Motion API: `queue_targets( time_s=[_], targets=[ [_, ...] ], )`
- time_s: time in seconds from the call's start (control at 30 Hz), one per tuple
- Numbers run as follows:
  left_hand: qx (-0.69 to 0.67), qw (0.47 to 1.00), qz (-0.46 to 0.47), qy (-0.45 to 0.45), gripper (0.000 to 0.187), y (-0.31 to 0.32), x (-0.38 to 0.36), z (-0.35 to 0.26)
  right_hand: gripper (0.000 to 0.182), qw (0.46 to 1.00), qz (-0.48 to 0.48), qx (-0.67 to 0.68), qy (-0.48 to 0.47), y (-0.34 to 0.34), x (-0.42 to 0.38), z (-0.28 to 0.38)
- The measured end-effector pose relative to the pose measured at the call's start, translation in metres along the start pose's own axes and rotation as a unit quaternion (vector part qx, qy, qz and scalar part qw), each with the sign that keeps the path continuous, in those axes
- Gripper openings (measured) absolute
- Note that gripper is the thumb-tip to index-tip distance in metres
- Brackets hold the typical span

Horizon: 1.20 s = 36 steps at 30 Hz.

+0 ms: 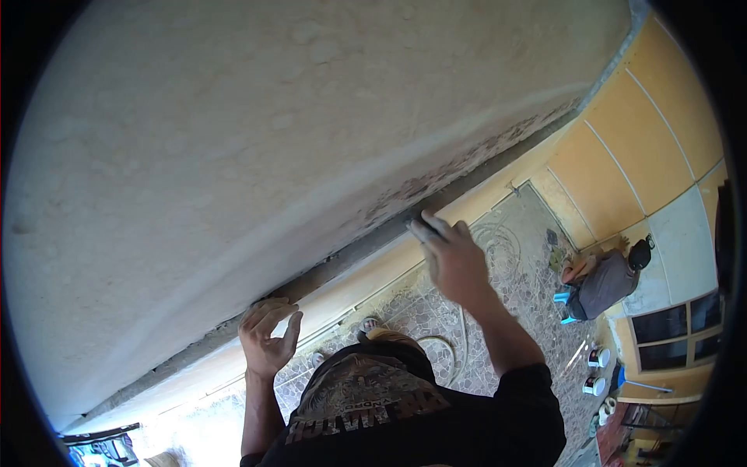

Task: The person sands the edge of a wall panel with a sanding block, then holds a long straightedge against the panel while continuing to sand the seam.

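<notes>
A long grey ledge (323, 272) runs diagonally along the foot of a large pale plastered wall (257, 140). My left hand (267, 336) rests its fingers over the ledge's edge, thumb apart, holding nothing visible. Farther up to the right, my right hand (455, 261) bends its dusty grey fingertips against the ledge. Something small and dark shows between those fingers, but I cannot make out what it is. Rough reddish-brown patches (436, 180) mark the wall's lower strip just beyond this hand.
Below lies a patterned stone floor (498, 327) with a looped hose (445, 346). Another person (607, 284) sits on a blue stool (563, 307) by an orange wall (638, 132). White buckets (595, 386) stand near a window (675, 331).
</notes>
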<state>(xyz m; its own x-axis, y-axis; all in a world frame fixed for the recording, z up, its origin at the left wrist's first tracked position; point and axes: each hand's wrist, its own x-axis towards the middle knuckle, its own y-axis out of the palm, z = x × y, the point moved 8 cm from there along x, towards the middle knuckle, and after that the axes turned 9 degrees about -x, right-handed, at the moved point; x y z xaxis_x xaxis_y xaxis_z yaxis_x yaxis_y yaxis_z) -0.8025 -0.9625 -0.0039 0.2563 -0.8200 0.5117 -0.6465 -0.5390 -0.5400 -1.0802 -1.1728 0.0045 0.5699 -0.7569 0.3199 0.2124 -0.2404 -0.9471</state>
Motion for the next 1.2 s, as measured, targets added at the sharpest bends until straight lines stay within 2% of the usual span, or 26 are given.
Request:
queue_targets(
  time_s=[0.03,0.1,0.17,0.23,0.3,0.37,0.4,0.43,0.5,0.57,0.63,0.7,0.73,0.77,0.83,0.9,0.97,1.03,1.1,1.13,1.2],
  targets=[
    [-0.001,1.000,0.008,0.005,0.010,0.007,0.004,-0.004,0.051,1.000,0.007,0.003,-0.001,0.001,0.000,-0.011],
    [-0.001,1.000,0.014,0.013,0.011,0.020,0.008,-0.008,0.052,0.995,-0.045,-0.052,0.077,0.008,0.017,-0.073],
    [-0.005,1.000,0.013,0.021,0.011,0.032,0.009,-0.014,0.052,0.993,-0.037,-0.070,0.087,0.013,0.025,-0.088],
    [0.022,0.999,0.010,0.023,0.011,0.036,0.011,-0.013,0.051,0.998,-0.005,-0.016,0.052,0.007,0.015,-0.050],
    [0.024,1.000,0.001,0.004,0.012,0.037,0.010,-0.015,0.054,1.000,0.001,0.013,-0.024,0.001,-0.004,-0.011],
    [0.022,0.999,-0.013,-0.032,0.012,0.035,0.010,-0.015,0.053,0.999,-0.012,0.028,-0.011,0.006,0.001,-0.039],
    [0.023,0.999,-0.012,-0.037,0.012,0.036,0.008,-0.015,0.052,0.992,0.037,0.019,0.115,0.012,0.008,-0.072],
    [0.028,0.999,-0.014,-0.030,0.012,0.036,0.007,-0.017,0.052,0.993,-0.032,-0.008,0.110,0.013,0.016,-0.100],
    [0.029,0.999,-0.024,-0.021,0.012,0.039,0.007,-0.019,0.052,0.992,-0.056,-0.069,0.094,0.015,0.021,-0.110],
    [0.030,0.999,-0.019,-0.027,0.012,0.039,0.007,-0.017,0.049,0.998,0.015,-0.035,0.059,0.015,0.014,-0.060],
    [0.030,0.999,-0.023,-0.037,0.013,0.039,0.007,-0.017,0.052,0.997,-0.044,0.036,-0.055,0.003,-0.004,-0.007],
    [0.025,0.998,-0.023,-0.048,0.013,0.039,0.006,-0.015,0.052,0.996,-0.023,0.070,-0.045,0.004,0.003,-0.030],
    [0.025,0.998,-0.023,-0.050,0.013,0.038,0.005,-0.014,0.050,0.999,0.011,0.021,0.037,0.011,0.012,-0.062],
    [0.024,0.999,-0.022,-0.040,0.014,0.038,0.004,-0.015,0.051,0.995,0.002,-0.004,0.104,0.014,0.019,-0.096],
    [0.017,0.999,-0.027,-0.031,0.014,0.039,0.003,-0.015,0.051,0.993,-0.083,-0.054,0.065,0.005,0.028,-0.108],
    [0.031,0.999,-0.025,-0.020,0.014,0.040,0.004,-0.016,0.051,0.999,-0.018,-0.029,0.033,0.017,0.015,-0.069],
    [0.025,0.999,-0.029,-0.019,0.014,0.040,0.005,-0.017,0.053,0.997,-0.046,0.010,-0.054,0.009,-0.004,-0.014],
    [0.018,0.999,-0.037,-0.019,0.014,0.039,0.003,-0.015,0.049,0.997,-0.016,0.067,-0.030,0.004,0.004,-0.037],
    [0.016,0.999,-0.030,-0.018,0.014,0.039,0.001,-0.015,0.052,0.996,-0.047,-0.029,0.068,0.018,0.020,-0.106],
    [0.021,0.999,-0.027,-0.011,0.014,0.039,0.001,-0.015,0.053,0.991,-0.081,-0.069,0.082,0.024,0.022,-0.131],
    [0.024,0.999,-0.033,0.000,0.014,0.041,0.002,-0.015,0.052,0.995,-0.050,-0.055,0.066,0.011,0.023,-0.105]
  ],
)
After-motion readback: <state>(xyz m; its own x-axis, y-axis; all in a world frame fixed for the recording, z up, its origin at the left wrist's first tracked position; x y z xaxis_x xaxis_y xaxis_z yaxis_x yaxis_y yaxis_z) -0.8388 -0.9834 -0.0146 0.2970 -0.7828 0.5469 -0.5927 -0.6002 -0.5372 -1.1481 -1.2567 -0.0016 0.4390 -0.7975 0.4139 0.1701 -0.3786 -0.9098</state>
